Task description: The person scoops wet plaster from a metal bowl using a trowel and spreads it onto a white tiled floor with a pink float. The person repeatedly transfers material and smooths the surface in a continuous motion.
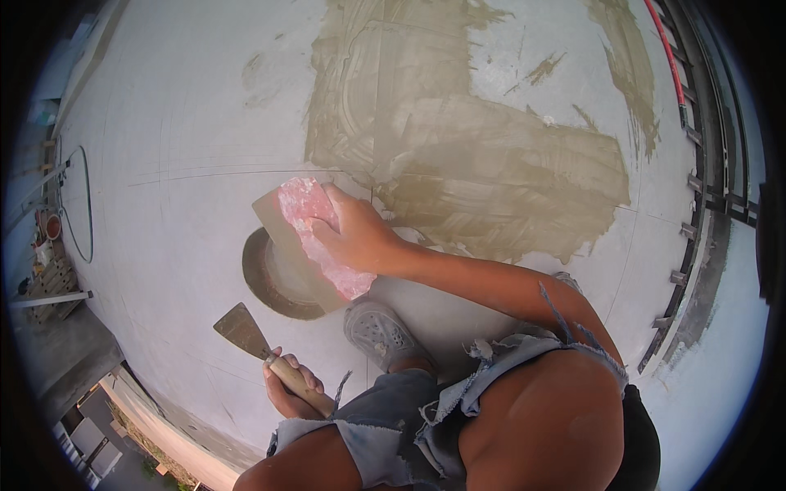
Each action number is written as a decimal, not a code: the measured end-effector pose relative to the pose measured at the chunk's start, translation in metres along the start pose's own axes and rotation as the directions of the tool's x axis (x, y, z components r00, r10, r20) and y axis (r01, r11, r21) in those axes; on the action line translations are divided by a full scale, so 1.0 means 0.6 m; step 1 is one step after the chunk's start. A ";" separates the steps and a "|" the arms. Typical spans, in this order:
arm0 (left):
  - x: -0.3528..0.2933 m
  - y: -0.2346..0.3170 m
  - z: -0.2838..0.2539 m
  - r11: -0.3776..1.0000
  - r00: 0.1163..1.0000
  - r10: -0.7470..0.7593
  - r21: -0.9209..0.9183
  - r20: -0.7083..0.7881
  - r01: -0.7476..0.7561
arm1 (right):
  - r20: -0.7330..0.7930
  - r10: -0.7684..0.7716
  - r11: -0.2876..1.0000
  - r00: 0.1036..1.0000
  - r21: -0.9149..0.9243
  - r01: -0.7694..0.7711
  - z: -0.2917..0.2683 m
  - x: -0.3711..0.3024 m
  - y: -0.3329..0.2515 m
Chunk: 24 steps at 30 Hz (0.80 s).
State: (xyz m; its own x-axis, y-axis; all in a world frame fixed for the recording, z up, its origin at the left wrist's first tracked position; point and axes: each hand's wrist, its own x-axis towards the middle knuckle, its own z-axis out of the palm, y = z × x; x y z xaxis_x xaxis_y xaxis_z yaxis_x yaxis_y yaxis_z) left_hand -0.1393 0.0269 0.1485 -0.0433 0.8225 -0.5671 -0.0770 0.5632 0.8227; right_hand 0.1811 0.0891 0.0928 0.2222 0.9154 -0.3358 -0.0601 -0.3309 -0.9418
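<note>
My right hand [356,229] is closed on the pink, white-smeared back of a wide putty blade [288,231]. The blade slants over a round, shallow pan [256,266], whose inside is coated with greyish residue; part of the pan is hidden under the blade. Lower down, my left hand [288,393] grips the wooden handle of a scraper [243,330], its flat metal blade pointing up and left. Beyond my right hand, a wet-looking olive-grey coating [491,172] is spread in broad strokes over the pale floor [196,221].
My grey clog [381,334] is planted just right of the pan. Dark metal rails [704,172] and a red bar [667,53] run along the right edge. At the far left are a dark cable [88,204], a small reddish pot [54,226] and a wooden crate [56,282].
</note>
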 end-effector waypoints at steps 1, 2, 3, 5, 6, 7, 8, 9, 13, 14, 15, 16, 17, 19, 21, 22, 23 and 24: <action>0.002 0.004 0.001 1.000 0.999 0.025 -0.011 0.024 -0.024 | -0.060 -0.096 0.994 0.994 -0.060 0.093 0.014 0.000 0.033; 0.007 0.001 0.010 0.999 0.998 0.038 -0.030 0.059 -0.036 | -0.121 -0.187 0.975 0.975 -0.141 0.170 0.025 -0.006 0.077; 0.008 0.007 0.017 0.998 0.995 0.052 -0.035 0.082 -0.049 | -0.155 -0.284 0.944 0.946 -0.215 0.248 0.036 -0.009 0.099; 0.011 0.019 0.050 0.996 0.989 0.089 -0.041 0.122 -0.085 | -0.021 -0.167 0.946 0.986 -0.285 0.154 0.022 -0.023 0.083; 0.015 0.023 0.069 0.994 0.984 0.106 -0.046 0.146 -0.101 | 0.037 -0.098 0.941 0.994 -0.323 0.105 0.013 -0.029 0.079; 0.024 0.025 0.080 0.994 0.954 0.093 -0.079 0.284 -0.073 | -0.047 -0.171 0.900 0.984 -0.415 0.136 0.013 -0.034 0.101; 0.018 0.035 0.108 0.994 0.951 0.108 -0.056 0.291 -0.095 | -0.099 -0.189 0.891 0.977 -0.435 0.129 0.007 -0.041 0.087; 0.013 0.041 0.138 0.992 0.947 0.123 -0.033 0.297 -0.118 | -0.148 -0.208 0.883 0.967 -0.454 0.121 -0.002 -0.051 0.076; 0.020 0.043 0.250 0.994 0.839 0.081 0.016 0.538 -0.106 | -0.065 -0.116 0.993 0.991 0.001 0.116 -0.132 -0.146 -0.009; 0.018 0.036 0.281 0.995 0.814 0.070 0.014 0.576 -0.095 | 0.020 -0.070 0.997 0.997 0.041 0.069 -0.159 -0.177 -0.024; 0.016 0.022 0.312 0.999 0.790 0.023 0.017 0.613 -0.043 | 0.101 -0.023 0.997 0.995 0.078 0.015 -0.184 -0.209 -0.034; 0.017 0.005 0.342 1.000 0.754 -0.026 0.023 0.656 0.015 | 0.173 0.026 0.993 0.985 0.109 -0.045 -0.203 -0.236 -0.038; 0.014 -0.015 0.369 0.997 0.713 -0.074 0.032 0.698 0.073 | 0.077 0.017 1.000 0.997 -0.012 -0.017 -0.214 -0.260 -0.033; 0.003 -0.063 0.407 0.989 0.632 -0.145 0.114 0.761 0.090 | -0.109 -0.029 0.970 0.994 -0.245 0.001 -0.227 -0.307 -0.010; -0.013 -0.113 0.434 0.969 0.542 -0.244 0.185 0.804 0.162 | -0.225 -0.007 0.953 0.974 -0.296 -0.062 -0.250 -0.343 0.013; -0.021 -0.135 0.443 0.950 0.497 -0.305 0.221 0.813 0.222 | -0.275 -0.004 0.946 0.961 -0.312 -0.085 -0.258 -0.357 0.025; -0.030 -0.157 0.449 0.925 0.448 -0.362 0.257 0.817 0.279 | -0.295 0.057 0.954 0.954 -0.267 -0.140 -0.264 -0.373 0.032; -0.034 -0.178 0.448 0.936 0.441 -0.348 0.282 0.827 0.210 | -0.300 0.115 0.960 0.947 -0.213 -0.184 -0.264 -0.385 0.042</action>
State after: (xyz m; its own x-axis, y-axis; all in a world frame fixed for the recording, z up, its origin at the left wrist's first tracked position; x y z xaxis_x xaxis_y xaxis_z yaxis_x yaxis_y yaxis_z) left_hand 0.1373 -0.0287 0.0829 0.8318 0.2326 -0.5039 0.1993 0.7222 0.6623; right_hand 0.2826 -0.1669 0.1495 0.4957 0.7599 -0.4206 0.1086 -0.5347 -0.8380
